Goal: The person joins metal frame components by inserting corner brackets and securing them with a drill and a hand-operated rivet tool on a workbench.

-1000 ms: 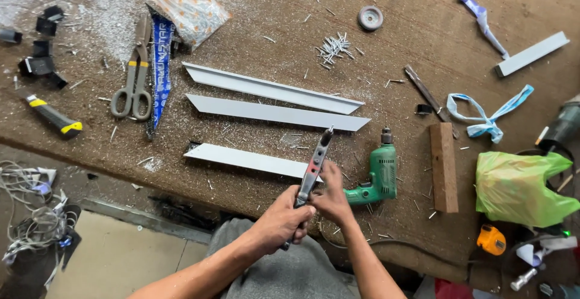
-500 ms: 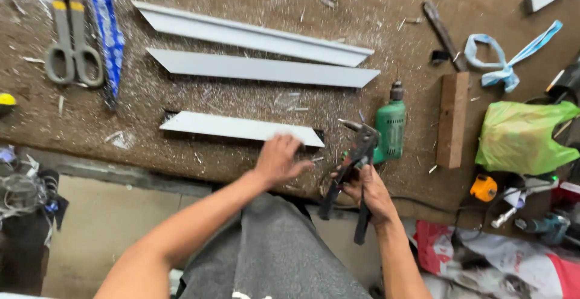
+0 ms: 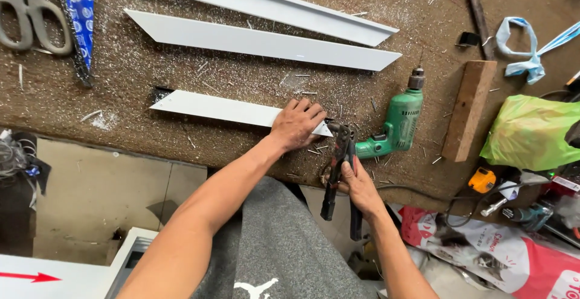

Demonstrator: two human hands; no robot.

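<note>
At the near edge of the tabletop (image 3: 121, 81), the right hand (image 3: 359, 187) has its grip clenched round the dark handles of a hand riveter (image 3: 338, 172), whose head points at the tip of the nearest white metal strip (image 3: 223, 108). The left hand (image 3: 296, 123) lies flat on that strip's pointed right end, pressing it down, fingers spread rather than curled round anything.

The strip looks thin, light and stiff, with sharp mitred corners, so I would judge it apt to skate on the gritty felt unless pinned close to the working end, as it is now. The riveter seems heavy for its size and is best taken low on both handles.

Just beyond lies a green electric drill (image 3: 396, 123), with a wooden block (image 3: 468, 108) to its right. Further off, two longer white strips (image 3: 266, 42) lie parallel among metal shavings, and tin snips (image 3: 33, 15) sit at the far left.
</note>
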